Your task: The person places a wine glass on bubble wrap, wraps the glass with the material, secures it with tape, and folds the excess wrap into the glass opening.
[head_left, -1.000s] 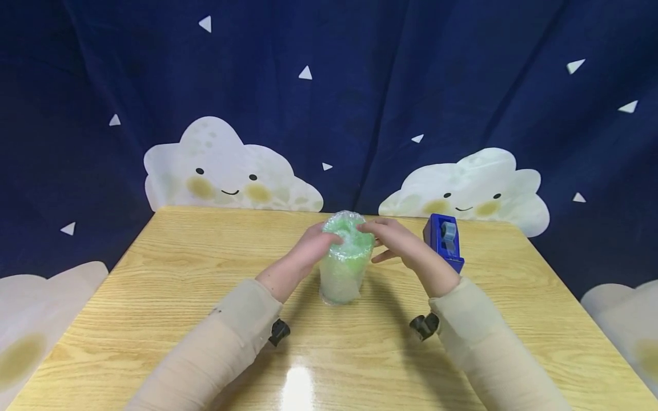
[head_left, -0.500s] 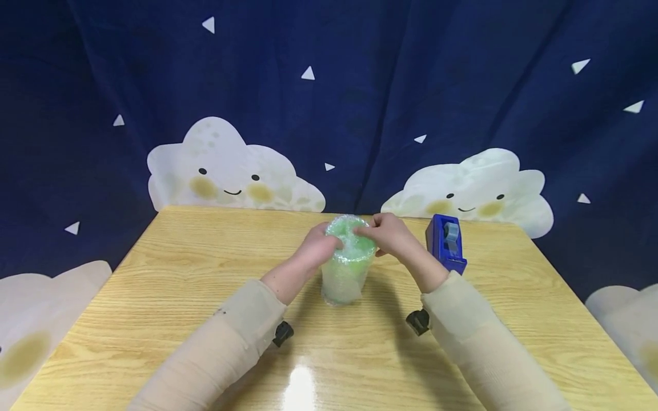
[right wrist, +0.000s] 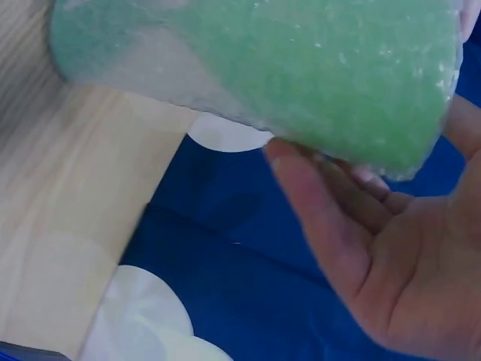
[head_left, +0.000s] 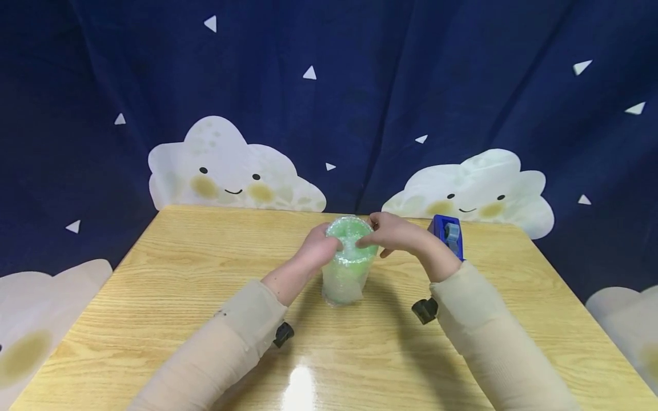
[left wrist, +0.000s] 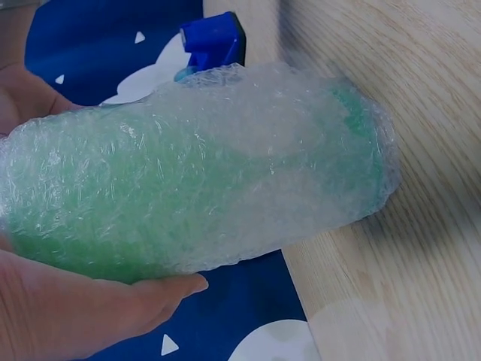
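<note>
A green, cup-shaped thing in clear bubble wrap (head_left: 345,277) stands on the wooden table, its upper end facing me. On its left, my left hand (head_left: 316,248) grips the side, thumb bent over the top rim. My right hand (head_left: 403,235) holds the opposite edge, with the thumb on top and fingers down the far right side. The left wrist view shows the wrapped cylinder (left wrist: 188,165) lengthwise, with a fingertip along its lower side. Beneath the wrap (right wrist: 323,75) in the right wrist view, the right hand's fingers (right wrist: 319,218) touch its side.
A blue tape dispenser (head_left: 446,234) with a clear roll stands behind my right forearm, partly covered by it. The table (head_left: 205,257) ends at a dark blue curtain (head_left: 329,103) with white clouds. Black wrist mounts hang under both sleeves.
My right hand pinches in at the rim, then shifts slightly right with its fingers spread wider, its forearm now overlapping the dispenser. My left hand stays almost still.
</note>
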A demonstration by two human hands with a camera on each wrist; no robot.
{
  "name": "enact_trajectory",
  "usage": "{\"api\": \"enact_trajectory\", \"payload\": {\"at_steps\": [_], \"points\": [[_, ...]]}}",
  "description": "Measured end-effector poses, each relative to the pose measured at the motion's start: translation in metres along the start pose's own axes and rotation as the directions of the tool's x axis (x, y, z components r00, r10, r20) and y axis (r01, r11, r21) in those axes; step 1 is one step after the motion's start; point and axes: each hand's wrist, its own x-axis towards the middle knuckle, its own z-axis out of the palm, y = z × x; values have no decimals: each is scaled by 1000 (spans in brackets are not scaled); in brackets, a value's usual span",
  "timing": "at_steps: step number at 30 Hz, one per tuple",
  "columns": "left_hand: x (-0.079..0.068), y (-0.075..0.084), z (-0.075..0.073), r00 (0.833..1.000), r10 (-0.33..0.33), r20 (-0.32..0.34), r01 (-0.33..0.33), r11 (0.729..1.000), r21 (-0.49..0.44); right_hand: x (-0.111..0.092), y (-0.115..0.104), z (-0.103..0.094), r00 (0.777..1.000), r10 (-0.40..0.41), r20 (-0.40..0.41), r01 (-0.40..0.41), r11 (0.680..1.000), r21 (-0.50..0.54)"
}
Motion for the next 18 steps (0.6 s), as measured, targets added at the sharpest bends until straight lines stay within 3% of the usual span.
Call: {"api": "enact_trajectory", "payload": {"at_steps": [3, 7, 11, 15, 18], "points": [[-1, 1, 1, 1000, 10, -7, -10, 1000, 5, -1, -5, 0, 1000, 10, 13, -9, 997, -77], [-2, 1, 3, 1000, 19, -12, -19, 1000, 11, 0, -12, 5, 999, 30, -27, -35, 984, -174], [-4, 0, 5, 999, 47, -15, -46, 998, 36, 5, -15, 11, 989, 48, -138, -90, 944, -319], [-7, -1, 6, 996, 90, -18, -87, 987, 132, 10, -15, 16, 965, 49, -256, -158, 892, -424], [-9, -1, 6, 993, 114, -20, -108, 973, 203, 11, -11, 16, 969, 27, -244, -126, 907, -401]]}}
